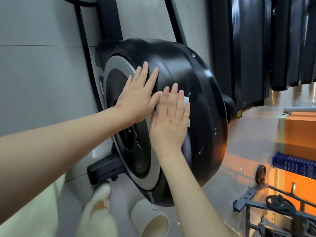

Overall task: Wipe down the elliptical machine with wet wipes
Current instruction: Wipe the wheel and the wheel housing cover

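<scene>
Grey tiled floor (42, 74). Elliptical machine (188, 74), black wheel cover toward camera. Right hand (171, 120) flat, fingers straight and together, pressing white wet wipe (186, 101) against the cover. Left hand (138, 98) flat, fingers slightly spread, resting on the cover just beside the wipe.

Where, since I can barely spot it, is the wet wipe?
Head view, centre: the wet wipe is pressed under the right hand against the black flywheel housing, beside the left hand.
</scene>
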